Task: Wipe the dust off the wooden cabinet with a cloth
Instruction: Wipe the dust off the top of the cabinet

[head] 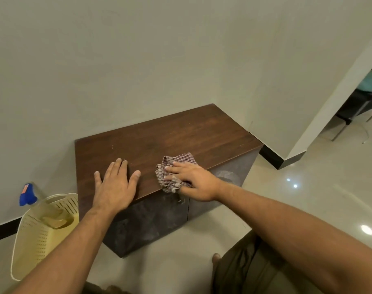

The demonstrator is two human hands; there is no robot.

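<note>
A low dark wooden cabinet (180, 134) stands against the wall, its top speckled with dust. A crumpled checked cloth (173, 164) in red and white lies near the top's front edge. My right hand (191, 179) presses down on the cloth, fingers spread over it and gripping its bunched lower part. My left hand (116, 185) rests flat on the cabinet top to the left of the cloth, fingers apart, holding nothing. The cabinet's front doors (151, 219) look smudged and dusty.
A cream perforated plastic basket (38, 236) sits on the floor left of the cabinet, with a blue-topped spray bottle (27, 195) behind it. Glossy tiled floor (308, 198) spreads to the right. A doorway (359, 102) at far right shows chair legs. My knee (244, 268) is at the bottom.
</note>
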